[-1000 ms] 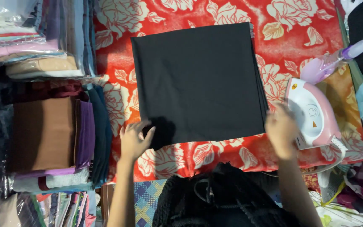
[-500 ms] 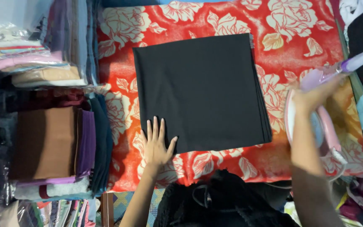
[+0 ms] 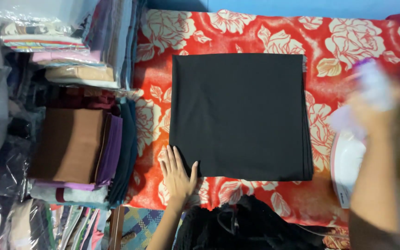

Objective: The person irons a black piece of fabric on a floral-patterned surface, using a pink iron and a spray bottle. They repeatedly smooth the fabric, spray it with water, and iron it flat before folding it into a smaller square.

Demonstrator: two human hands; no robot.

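head camera, looking straight down, close overhead

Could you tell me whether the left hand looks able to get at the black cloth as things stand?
Probably yes: the left hand lies flat on the red blanket right at the bottom-left corner of the black cloth, its thumb at the edge, with nothing lying between them.

1. Under my work lies a red blanket (image 3: 265, 32) printed with cream roses, spread edge to edge.
2. Past its far edge I see a blue wall (image 3: 302, 7).
3. Beyond its left edge stand stacks of folded fabric (image 3: 75, 143) (brown, purple, teal), some bagged in clear plastic (image 3: 33, 14).
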